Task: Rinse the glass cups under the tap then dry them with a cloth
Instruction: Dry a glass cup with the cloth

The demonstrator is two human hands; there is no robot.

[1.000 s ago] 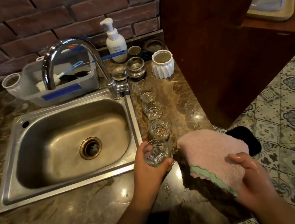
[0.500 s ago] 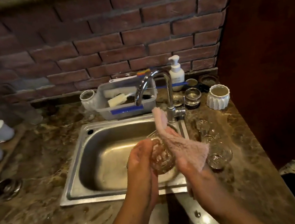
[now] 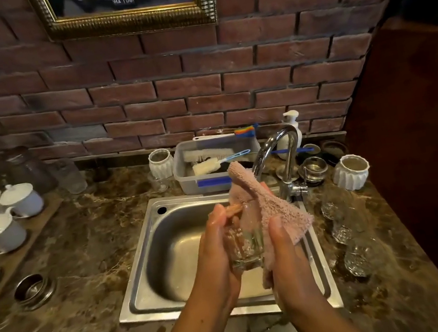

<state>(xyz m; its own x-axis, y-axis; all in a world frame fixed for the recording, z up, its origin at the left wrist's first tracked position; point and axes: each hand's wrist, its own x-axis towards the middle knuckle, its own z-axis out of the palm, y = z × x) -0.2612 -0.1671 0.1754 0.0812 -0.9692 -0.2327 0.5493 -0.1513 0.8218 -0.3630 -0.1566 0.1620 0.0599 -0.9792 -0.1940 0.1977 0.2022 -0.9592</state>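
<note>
L hand (image 3: 215,251) grips glass (image 3: 245,249) over sink (image 3: 139,270); R hand (image 3: 287,259) fingers curled round cloth (image 3: 272,209) at glass's 3 o'clock.

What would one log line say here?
drying | left hand holds glass cup | right hand grips pink cloth | over sink

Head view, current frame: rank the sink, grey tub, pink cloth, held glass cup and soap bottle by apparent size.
1. sink, clearly largest.
2-3. pink cloth and grey tub look alike; the cloth is nearer the camera, so unranked.
4. glass cup.
5. soap bottle, partly hidden behind the tap.
</note>
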